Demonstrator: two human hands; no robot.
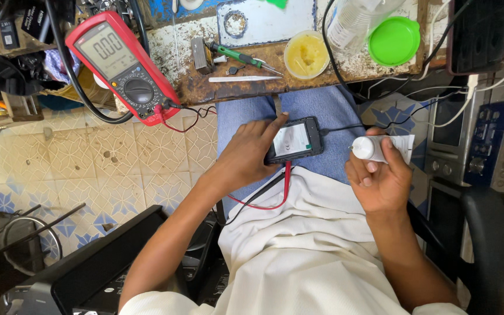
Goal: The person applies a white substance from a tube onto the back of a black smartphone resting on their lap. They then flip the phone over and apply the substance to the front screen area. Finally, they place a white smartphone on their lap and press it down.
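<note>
The left hand (246,154) closes its grip around a small black phone (294,140) resting on the lap, forefinger along its far edge. Just right of it, the right hand (380,178) grips a white tube (370,147) with paper. A red multimeter (125,67) lies on the far-left tabletop (205,87).

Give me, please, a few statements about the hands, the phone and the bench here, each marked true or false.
1. The left hand holds a small dark phone on the lap. True.
2. The right hand holds a screwdriver. False: it holds a small white bottle.
3. A red multimeter lies at the bench's left edge. True.
4. The green lid covers the tub of yellow paste. False: it lies beside it, and the tub is open.
</note>
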